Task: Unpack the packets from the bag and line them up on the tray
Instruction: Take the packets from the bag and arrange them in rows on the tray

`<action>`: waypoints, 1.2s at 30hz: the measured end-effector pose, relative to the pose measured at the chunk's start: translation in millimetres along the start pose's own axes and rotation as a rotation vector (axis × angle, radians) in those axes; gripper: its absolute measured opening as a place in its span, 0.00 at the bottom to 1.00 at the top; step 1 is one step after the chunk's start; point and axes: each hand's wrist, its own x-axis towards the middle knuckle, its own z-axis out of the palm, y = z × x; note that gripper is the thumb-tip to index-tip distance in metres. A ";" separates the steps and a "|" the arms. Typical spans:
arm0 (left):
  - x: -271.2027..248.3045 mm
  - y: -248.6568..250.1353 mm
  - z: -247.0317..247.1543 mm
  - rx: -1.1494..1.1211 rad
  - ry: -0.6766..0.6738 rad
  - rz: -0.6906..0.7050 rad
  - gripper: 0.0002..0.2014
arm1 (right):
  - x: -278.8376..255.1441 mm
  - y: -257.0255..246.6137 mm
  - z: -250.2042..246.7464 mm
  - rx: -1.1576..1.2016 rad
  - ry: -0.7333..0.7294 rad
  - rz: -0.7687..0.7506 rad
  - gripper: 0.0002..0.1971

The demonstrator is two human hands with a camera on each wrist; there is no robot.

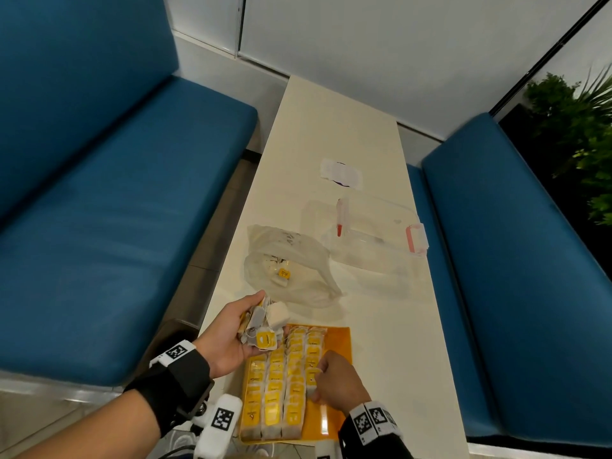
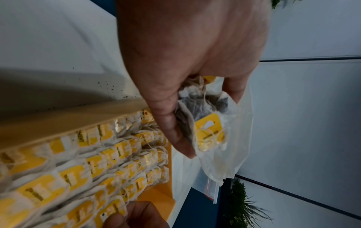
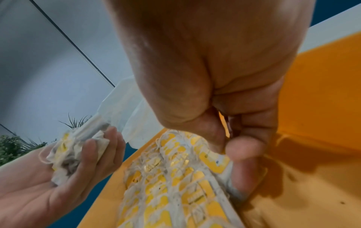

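Even indoor light; dim wrist views blur close to the fingers [image 3: 242, 148], a dark shadow beside them, wide-angle edges bending.

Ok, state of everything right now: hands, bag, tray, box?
left hand: cupped, holding a bunch of packets
right hand: pinching a packet at the fourth row
plastic bag: open, few packets inside
tray: four rows, fourth shorter
clear box: looks empty

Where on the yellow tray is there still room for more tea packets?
The bare strip of the flat yellow tray along its right edge, beside the fourth row of yellow-tagged tea packets, is free, where the right hand works. The left three rows are packed full. The left hand holds a bunch of packets waiting.
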 end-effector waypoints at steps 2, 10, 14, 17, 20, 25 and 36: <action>-0.2 0.2 0.8 0.002 -0.003 -0.004 0.23 | 2.6 1.2 3.0 0.029 0.014 -0.013 0.11; 0.4 -0.9 -1.8 0.010 -0.009 -0.023 0.24 | 7.5 5.2 8.7 0.120 0.080 -0.009 0.07; 0.5 -1.2 -2.7 0.020 -0.004 -0.023 0.25 | 14.1 6.7 10.7 0.103 0.113 -0.022 0.07; -0.1 -0.2 -1.9 0.024 -0.005 -0.029 0.25 | 5.5 -0.2 9.2 0.105 0.108 -0.019 0.07; -0.5 1.1 -1.4 0.047 -0.011 -0.027 0.25 | -4.6 -9.9 0.0 0.052 0.177 -0.078 0.09; 0.3 1.9 0.3 0.085 -0.027 -0.038 0.24 | -25.4 -47.3 -32.8 0.265 0.336 -0.367 0.04; -0.7 2.6 8.8 0.152 -0.101 -0.059 0.21 | -22.1 -87.3 -39.5 0.272 0.146 -0.425 0.04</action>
